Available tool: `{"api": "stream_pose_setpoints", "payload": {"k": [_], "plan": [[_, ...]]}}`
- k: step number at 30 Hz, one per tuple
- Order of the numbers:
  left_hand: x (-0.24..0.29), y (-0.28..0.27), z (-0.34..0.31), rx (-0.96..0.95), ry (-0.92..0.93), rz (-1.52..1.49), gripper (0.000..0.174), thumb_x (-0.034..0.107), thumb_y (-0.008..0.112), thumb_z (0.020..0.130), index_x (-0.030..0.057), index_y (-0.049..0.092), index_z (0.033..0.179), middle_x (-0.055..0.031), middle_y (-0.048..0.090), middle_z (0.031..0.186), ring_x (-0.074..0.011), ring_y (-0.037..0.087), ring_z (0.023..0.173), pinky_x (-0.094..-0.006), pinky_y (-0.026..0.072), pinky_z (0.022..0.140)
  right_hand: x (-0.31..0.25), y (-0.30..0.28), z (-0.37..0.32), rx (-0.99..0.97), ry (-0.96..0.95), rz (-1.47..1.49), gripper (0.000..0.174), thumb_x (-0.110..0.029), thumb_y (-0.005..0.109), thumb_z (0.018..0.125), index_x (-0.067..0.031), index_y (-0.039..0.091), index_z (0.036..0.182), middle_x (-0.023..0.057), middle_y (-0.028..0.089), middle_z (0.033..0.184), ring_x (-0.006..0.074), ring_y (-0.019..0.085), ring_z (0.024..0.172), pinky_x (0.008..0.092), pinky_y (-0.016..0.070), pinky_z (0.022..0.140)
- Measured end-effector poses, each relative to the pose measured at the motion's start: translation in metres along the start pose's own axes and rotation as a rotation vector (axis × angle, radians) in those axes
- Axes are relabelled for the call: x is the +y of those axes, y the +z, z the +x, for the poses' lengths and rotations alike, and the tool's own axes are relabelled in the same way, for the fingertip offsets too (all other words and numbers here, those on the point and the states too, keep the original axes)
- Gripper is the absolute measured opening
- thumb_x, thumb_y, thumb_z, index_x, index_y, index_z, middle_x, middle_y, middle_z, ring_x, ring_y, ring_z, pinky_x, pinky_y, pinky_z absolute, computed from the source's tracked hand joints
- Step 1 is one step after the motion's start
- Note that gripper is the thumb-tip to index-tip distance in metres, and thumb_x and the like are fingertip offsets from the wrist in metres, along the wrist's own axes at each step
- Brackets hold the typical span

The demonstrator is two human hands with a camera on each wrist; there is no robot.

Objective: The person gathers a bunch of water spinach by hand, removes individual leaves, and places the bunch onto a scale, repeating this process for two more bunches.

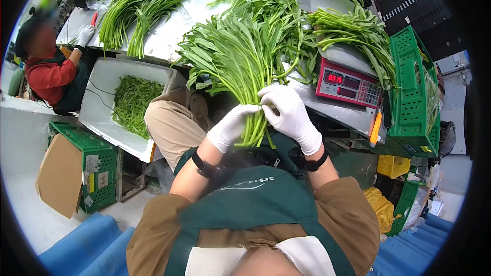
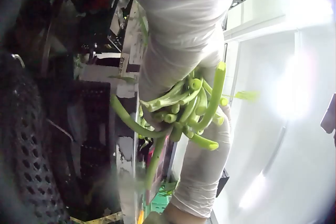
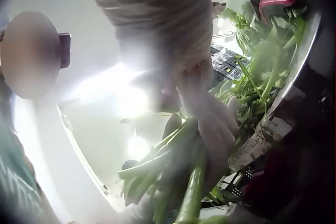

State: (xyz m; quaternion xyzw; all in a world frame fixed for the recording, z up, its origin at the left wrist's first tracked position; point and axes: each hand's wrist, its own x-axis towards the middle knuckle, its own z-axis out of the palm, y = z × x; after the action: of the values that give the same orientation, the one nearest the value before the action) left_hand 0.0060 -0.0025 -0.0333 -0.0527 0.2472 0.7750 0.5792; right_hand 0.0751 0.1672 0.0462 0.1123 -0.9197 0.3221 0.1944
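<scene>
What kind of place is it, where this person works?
Probably a vegetable packing room: greens lie in piles on the table, a red scale stands beside them, and green plastic crates stand around.

We see a pale worktop point(image 1: 164, 42) stretching across the room above a light floor point(image 1: 116, 213). To its right we have a perforated green crate point(image 1: 412, 117); blue sheeting point(image 1: 87, 245) fills both lower corners. Bright lights point(image 2: 294, 85) glare against white surfaces point(image 2: 262, 66).
</scene>
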Motion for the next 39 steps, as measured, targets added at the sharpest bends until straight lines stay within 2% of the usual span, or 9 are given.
{"api": "stream_pose_setpoints", "payload": {"k": [10, 13, 22, 26, 29, 30, 34, 38, 39], "plan": [[0.006, 0.008, -0.003, -0.279, 0.029, -0.207, 0.048, 0.038, 0.054, 0.097, 0.0036, 0.054, 0.131, -0.0128, 0.064, 0.118, -0.0229, 0.064, 0.105, -0.0376, 0.0495, 0.096, -0.023, 0.008, -0.007, 0.095, -0.053, 0.119, 0.014, -0.003, 0.069, 0.071, -0.0087, 0.06, 0.08, 0.0046, 0.07, 0.106, 0.0245, 0.062, 0.082, 0.034, 0.0483, 0.078], [0.007, 0.019, -0.002, -0.113, 0.081, -0.06, 0.041, 0.029, 0.049, 0.101, 0.004, 0.054, 0.132, -0.0083, 0.064, 0.12, -0.0183, 0.061, 0.108, -0.0339, 0.0479, 0.097, -0.029, 0.015, -0.007, -0.029, -0.114, 0.205, 0.014, -0.005, 0.068, 0.072, -0.0102, 0.061, 0.082, 0.0016, 0.07, 0.102, 0.0241, 0.061, 0.085, 0.0346, 0.0477, 0.079], [-0.011, 0.005, 0.013, -0.033, 0.105, -0.001, 0.035, 0.026, 0.058, 0.097, 0.0047, 0.059, 0.124, -0.0042, 0.067, 0.099, -0.0147, 0.065, 0.089, -0.0307, 0.0534, 0.083, -0.044, 0.003, -0.01, -0.38, 0.315, 0.375, 0.008, -0.005, 0.066, 0.08, -0.0024, 0.062, 0.086, 0.0066, 0.059, 0.073, 0.0154, 0.059, 0.067, 0.0282, 0.0481, 0.063], [-0.005, 0.012, 0.011, -0.015, 0.082, 0.021, 0.034, 0.025, 0.059, 0.096, 0.0056, 0.056, 0.124, -0.0042, 0.064, 0.091, -0.0168, 0.064, 0.082, -0.0334, 0.0545, 0.081, -0.071, -0.049, -0.002, 0.42, -0.03, 0.652, 0.013, 0.005, 0.059, 0.071, -0.0053, 0.053, 0.075, 0.0058, 0.055, 0.071, 0.0167, 0.049, 0.065, 0.0327, 0.043, 0.063], [-0.009, 0.008, 0.013, -0.033, 0.081, -0.002, 0.033, 0.02, 0.061, 0.095, 0.005, 0.055, 0.124, -0.0045, 0.063, 0.09, -0.0182, 0.063, 0.081, -0.0362, 0.0552, 0.082, -0.097, -0.084, 0.023, 0.964, -0.437, 1.251, 0.014, -0.011, 0.054, 0.086, -0.0123, 0.041, 0.079, -0.0011, 0.037, 0.067, 0.0129, 0.031, 0.07, 0.0314, 0.029, 0.062], [-0.009, 0.011, 0.013, -0.038, 0.089, 0.019, 0.033, 0.019, 0.061, 0.095, 0.0049, 0.055, 0.124, -0.0046, 0.063, 0.09, -0.0181, 0.063, 0.081, -0.0366, 0.0552, 0.083, -0.099, -0.076, 0.032, 0.865, -0.543, 1.101, 0.013, -0.021, 0.055, 0.09, -0.0092, 0.051, 0.094, 0.0015, 0.051, 0.074, 0.0163, 0.045, 0.085, 0.0324, 0.0371, 0.074], [-0.005, 0.028, 0.004, -0.009, 0.088, 0.06, 0.041, 0.009, 0.063, 0.09, 0.004, 0.053, 0.129, -0.0073, 0.065, 0.101, -0.0189, 0.065, 0.091, -0.0357, 0.0553, 0.087, -0.124, 0.034, 0.06, -0.324, -0.43, 0.423, 0.024, -0.024, 0.064, 0.084, -0.0104, 0.056, 0.103, 0.0038, 0.057, 0.086, 0.0192, 0.052, 0.091, 0.0345, 0.0409, 0.079], [0.007, -0.008, 0.011, -0.315, -0.074, -0.229, 0.035, 0.018, 0.053, 0.097, 0.0065, 0.053, 0.13, -0.0092, 0.062, 0.117, -0.0273, 0.065, 0.1, -0.045, 0.0487, 0.098, -0.076, 0.033, 0.048, -0.167, -0.34, 0.506, 0.038, -0.026, 0.072, 0.078, -0.0116, 0.061, 0.111, 0.0061, 0.062, 0.098, 0.0221, 0.058, 0.096, 0.0366, 0.0448, 0.084], [0.004, -0.009, 0.007, -0.401, 0.397, 0.48, 0.039, 0.026, 0.051, 0.098, 0.0075, 0.052, 0.132, -0.0109, 0.061, 0.121, -0.0251, 0.061, 0.107, -0.0427, 0.0455, 0.1, -0.059, 0.024, 0.041, -0.154, -0.23, 0.455, 0.041, -0.026, 0.075, 0.076, -0.0119, 0.062, 0.113, 0.0066, 0.064, 0.101, 0.0228, 0.06, 0.097, 0.0371, 0.0457, 0.086]]}}
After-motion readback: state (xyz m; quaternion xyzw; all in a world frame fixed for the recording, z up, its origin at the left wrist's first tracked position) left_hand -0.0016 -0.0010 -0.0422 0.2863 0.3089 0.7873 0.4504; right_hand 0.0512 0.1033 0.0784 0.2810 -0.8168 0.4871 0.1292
